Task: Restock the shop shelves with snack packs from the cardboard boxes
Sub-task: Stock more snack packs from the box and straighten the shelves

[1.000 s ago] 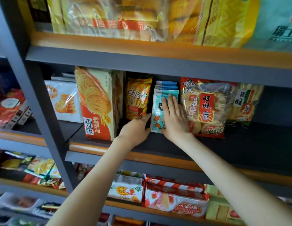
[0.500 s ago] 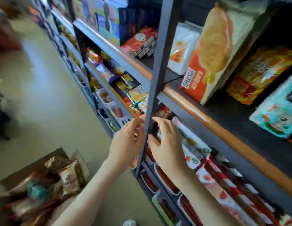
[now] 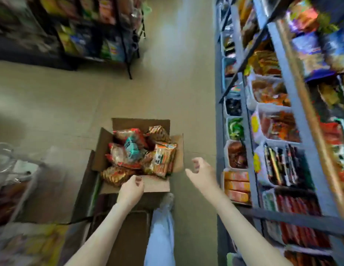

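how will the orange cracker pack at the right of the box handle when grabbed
The orange cracker pack looks puffy and glossy, so probably light for its size and a bit slippery. It seems to hold crackers, so likely fragile if squeezed. It leans on other packs, which may shift.

Both forearms reach toward twelve o'clock. The left hand (image 3: 131, 188) hangs loosely curled, empty. The right hand (image 3: 202, 174), at its two o'clock, spreads half-curled.
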`<action>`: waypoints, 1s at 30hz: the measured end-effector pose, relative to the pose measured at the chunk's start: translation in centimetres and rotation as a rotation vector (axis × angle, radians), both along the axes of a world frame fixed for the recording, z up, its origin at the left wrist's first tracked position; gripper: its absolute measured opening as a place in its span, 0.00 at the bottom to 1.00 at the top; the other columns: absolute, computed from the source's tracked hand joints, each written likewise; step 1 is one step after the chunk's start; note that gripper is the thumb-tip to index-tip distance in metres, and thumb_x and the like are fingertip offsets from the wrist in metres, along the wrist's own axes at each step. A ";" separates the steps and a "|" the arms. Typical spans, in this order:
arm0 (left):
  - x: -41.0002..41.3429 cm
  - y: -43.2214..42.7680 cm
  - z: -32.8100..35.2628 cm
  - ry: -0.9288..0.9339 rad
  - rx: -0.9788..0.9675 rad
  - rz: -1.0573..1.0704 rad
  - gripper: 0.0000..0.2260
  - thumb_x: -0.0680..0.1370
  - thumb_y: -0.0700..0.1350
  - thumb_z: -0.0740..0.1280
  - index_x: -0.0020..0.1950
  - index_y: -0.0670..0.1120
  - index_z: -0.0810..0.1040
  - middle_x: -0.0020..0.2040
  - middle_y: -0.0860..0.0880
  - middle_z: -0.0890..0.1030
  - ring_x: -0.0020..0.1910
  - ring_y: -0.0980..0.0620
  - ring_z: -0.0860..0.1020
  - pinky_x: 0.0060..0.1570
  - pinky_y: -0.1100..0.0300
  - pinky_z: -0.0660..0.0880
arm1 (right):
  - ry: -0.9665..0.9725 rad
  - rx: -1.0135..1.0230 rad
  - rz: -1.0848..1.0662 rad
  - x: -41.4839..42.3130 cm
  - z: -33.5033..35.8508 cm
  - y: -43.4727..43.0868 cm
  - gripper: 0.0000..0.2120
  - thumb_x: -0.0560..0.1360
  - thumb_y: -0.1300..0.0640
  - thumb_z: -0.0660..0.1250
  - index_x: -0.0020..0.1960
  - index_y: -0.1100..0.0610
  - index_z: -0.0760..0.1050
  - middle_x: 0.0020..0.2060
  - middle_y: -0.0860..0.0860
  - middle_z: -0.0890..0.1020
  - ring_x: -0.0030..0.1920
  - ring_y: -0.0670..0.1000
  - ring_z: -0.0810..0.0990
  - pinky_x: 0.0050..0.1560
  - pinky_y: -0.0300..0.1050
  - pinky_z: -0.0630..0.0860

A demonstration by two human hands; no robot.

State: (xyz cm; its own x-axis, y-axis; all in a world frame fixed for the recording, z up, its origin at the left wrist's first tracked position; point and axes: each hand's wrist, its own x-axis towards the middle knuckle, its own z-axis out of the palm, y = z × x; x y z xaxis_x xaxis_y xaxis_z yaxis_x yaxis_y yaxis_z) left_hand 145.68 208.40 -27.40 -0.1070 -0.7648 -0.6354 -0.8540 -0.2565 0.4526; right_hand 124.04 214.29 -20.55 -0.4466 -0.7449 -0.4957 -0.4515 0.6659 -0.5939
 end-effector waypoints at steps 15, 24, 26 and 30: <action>5.9 -16.8 -28.9 -0.317 -0.085 0.220 0.28 0.80 0.48 0.62 0.78 0.50 0.56 0.77 0.44 0.57 0.75 0.45 0.58 0.72 0.52 0.60 | -0.432 0.314 0.138 10.4 -39.5 -27.6 0.38 0.72 0.49 0.73 0.75 0.59 0.58 0.70 0.55 0.68 0.68 0.54 0.69 0.67 0.49 0.69; 7.3 -16.8 -31.7 -0.225 0.024 0.179 0.28 0.81 0.49 0.60 0.79 0.54 0.52 0.79 0.49 0.48 0.77 0.47 0.51 0.72 0.51 0.62 | -0.429 0.298 -0.013 13.9 -45.0 -31.3 0.26 0.70 0.56 0.73 0.64 0.61 0.67 0.58 0.54 0.77 0.56 0.54 0.78 0.50 0.44 0.75; 5.9 -17.5 -29.6 -0.162 -0.016 0.245 0.25 0.81 0.47 0.60 0.78 0.50 0.58 0.78 0.48 0.56 0.76 0.48 0.56 0.71 0.55 0.61 | -0.516 0.291 -0.053 12.0 -41.7 -30.0 0.25 0.70 0.57 0.74 0.63 0.58 0.68 0.57 0.54 0.79 0.53 0.52 0.79 0.51 0.45 0.78; 1.7 -18.6 -23.9 0.117 0.069 0.439 0.19 0.80 0.46 0.63 0.71 0.50 0.68 0.66 0.51 0.73 0.62 0.53 0.72 0.57 0.60 0.69 | -0.665 0.256 -0.171 6.5 -31.3 -26.4 0.20 0.71 0.58 0.74 0.57 0.52 0.68 0.54 0.52 0.81 0.50 0.49 0.82 0.48 0.46 0.81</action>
